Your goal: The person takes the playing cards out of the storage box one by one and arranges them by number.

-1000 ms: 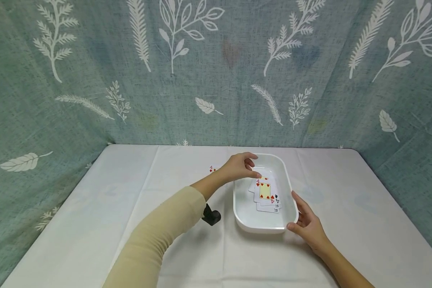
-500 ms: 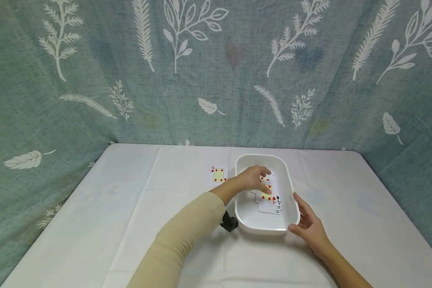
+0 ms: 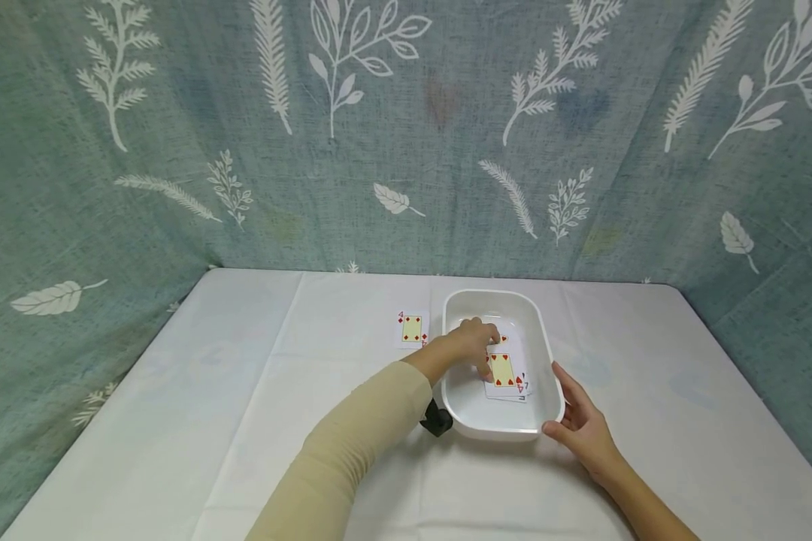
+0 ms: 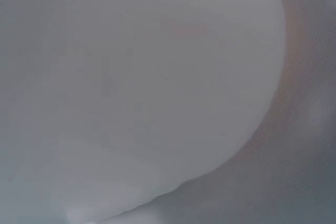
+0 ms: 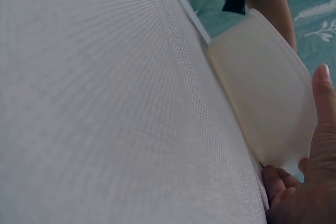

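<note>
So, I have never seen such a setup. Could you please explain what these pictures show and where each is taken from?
There is no machine, only a person's two bare hands. The wide view comes from a camera on the head; the others, from cameras on the wrists. The left wrist's picture is too blurred to read. On a white cloth stands a white tray with playing cards inside; a four of diamonds lies beside it. The right hand holds the tray's near corner. The left hand is inside the tray, at the cards; whether it grips one is hard to tell.
</note>
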A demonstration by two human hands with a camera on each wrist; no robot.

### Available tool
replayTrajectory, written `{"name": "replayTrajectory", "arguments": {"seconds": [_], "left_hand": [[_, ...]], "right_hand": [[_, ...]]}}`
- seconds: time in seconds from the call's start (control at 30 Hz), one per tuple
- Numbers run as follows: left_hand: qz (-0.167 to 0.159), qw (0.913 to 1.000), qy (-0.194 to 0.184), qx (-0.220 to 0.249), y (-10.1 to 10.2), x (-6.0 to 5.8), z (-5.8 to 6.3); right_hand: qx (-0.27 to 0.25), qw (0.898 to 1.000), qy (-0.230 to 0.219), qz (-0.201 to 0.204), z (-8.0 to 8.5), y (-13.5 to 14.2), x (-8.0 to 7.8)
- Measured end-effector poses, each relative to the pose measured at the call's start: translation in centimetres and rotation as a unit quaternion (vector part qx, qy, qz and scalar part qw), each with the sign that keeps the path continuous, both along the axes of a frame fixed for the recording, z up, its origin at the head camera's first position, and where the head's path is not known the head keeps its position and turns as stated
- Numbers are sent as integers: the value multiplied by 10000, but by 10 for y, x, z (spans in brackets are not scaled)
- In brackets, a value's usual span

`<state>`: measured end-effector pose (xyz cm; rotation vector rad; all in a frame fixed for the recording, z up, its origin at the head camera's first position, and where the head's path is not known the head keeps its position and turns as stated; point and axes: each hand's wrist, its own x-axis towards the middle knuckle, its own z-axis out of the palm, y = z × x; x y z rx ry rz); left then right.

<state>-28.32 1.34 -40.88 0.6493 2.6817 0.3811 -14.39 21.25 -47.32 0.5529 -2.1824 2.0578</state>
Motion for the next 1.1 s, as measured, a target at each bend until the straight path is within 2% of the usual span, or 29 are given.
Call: {"name": "replayTrajectory", "arguments": {"seconds": [0.1, 0.3, 0.4, 0.57, 0.67, 0.73, 0.93, 1.03, 1.1], "left_hand": [[24, 10000, 35, -11, 0, 1, 1], [-29, 9982, 225, 561, 0, -1, 3], [58, 9963, 491, 709, 0, -1, 4], [150, 9940, 1044, 277, 0, 1, 4], [73, 9928, 1190, 84, 0, 3, 5], [59, 9931, 1153, 202, -1, 3, 6], [230, 9904, 809, 1100, -3, -3, 9], [405, 9853, 411, 1607, -7, -6, 11], [548, 9783, 43, 1999, -10, -8, 13]], "right_hand": [[-16, 10000, 12, -25, 0, 0, 0], [97, 9999, -22, -128, 0, 0, 0], [96, 9999, -36, -122, 0, 0, 0], [2, 10000, -39, -51, 0, -1, 0], [-45, 10000, -34, -28, -1, -1, 0], [-67, 10000, -34, -25, -1, -1, 0], [3, 10000, -58, -72, 0, -1, 0], [20, 9999, -67, -81, 0, -1, 0], [22, 9999, -75, -80, 0, -1, 0]]}}
